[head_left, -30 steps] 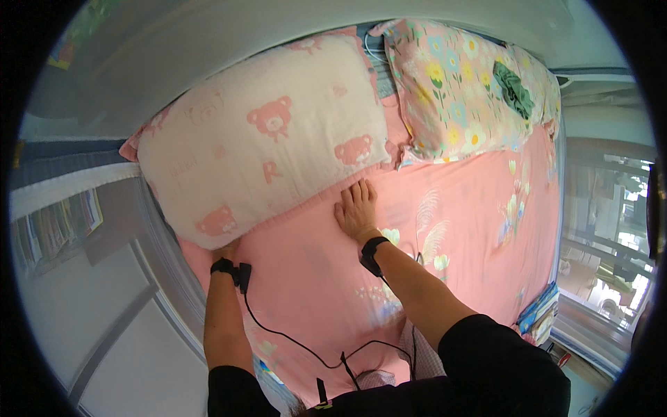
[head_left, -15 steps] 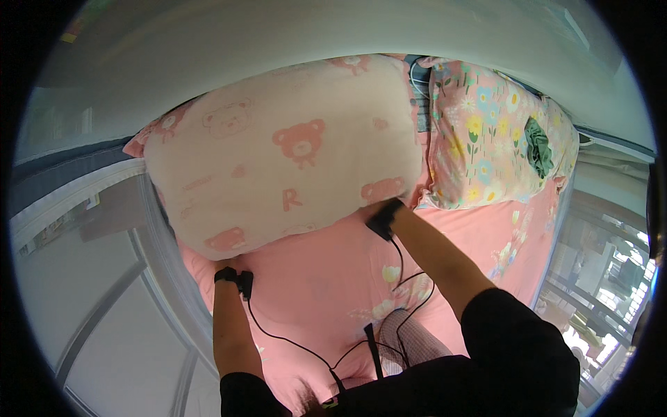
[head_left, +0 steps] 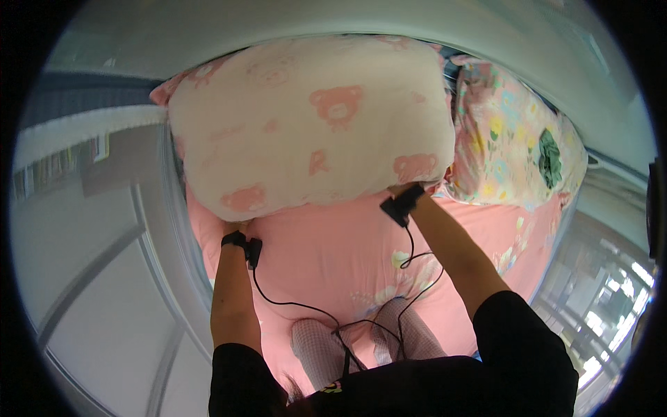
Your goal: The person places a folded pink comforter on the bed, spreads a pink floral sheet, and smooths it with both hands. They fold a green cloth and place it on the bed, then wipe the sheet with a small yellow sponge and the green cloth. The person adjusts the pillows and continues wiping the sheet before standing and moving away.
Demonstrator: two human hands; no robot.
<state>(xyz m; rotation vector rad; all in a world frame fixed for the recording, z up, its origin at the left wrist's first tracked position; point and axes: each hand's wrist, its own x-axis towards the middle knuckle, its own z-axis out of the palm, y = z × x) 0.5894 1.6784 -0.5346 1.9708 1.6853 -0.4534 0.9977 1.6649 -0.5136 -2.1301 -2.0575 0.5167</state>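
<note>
A large bear-print pillow (head_left: pixel 313 125) is held up at the head of a bed (head_left: pixel 333 264) with a pink sheet — a lifting step, by the look of it, beside a floral pillow (head_left: pixel 514 146). The left hand (head_left: pixel 233 226) and right hand (head_left: pixel 399 189) are tucked under its lower edge, fingers hidden, so how tightly each grip is closed cannot be told. Setting it down would call for both hands lowered evenly — wrist cables trailing.

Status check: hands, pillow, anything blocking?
Both hands hidden under white bear-print pillow, gripping its near edge. Pillow lifted over pink sheet. Floral pillow alongside right.
</note>
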